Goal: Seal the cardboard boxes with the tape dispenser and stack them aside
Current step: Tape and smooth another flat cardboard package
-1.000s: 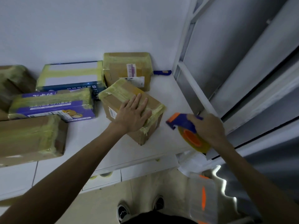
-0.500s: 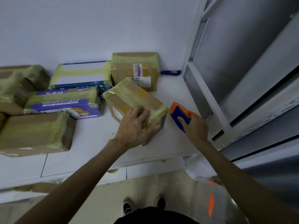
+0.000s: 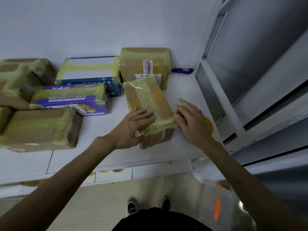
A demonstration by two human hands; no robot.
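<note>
The white counter [image 3: 183, 90] carries all items; positions below are given relative to the centre box [image 3: 150, 100].

1. Sealed boxes: a large brown box [image 3: 40, 129] lies well to the left of the centre box, a purple box [image 3: 70, 100] nearer on the left, and a labelled brown box [image 3: 145, 64] just behind it, touching or nearly so.
2. Centre box: it lies skewed to the counter front, with yellowish tape over its top and near end.
3. Left hand [image 3: 133, 125]: flat on the near left part of the centre box, fingers nearly straight, pressing down and gripping nothing.
4. Right hand [image 3: 191, 120]: just right of the centre box, laid over the tape dispenser [image 3: 209, 125] with fingers extended. Whether it grips the handle underneath cannot be told.
5. Tape dispenser: at the right side of the centre box, mostly hidden.

Hazards, as judged:
- With only flat pressure applied, a tape pull from the right could slide or turn the centre box
- A loose hold on the dispenser could let the tape wrinkle or miss the seam
</note>
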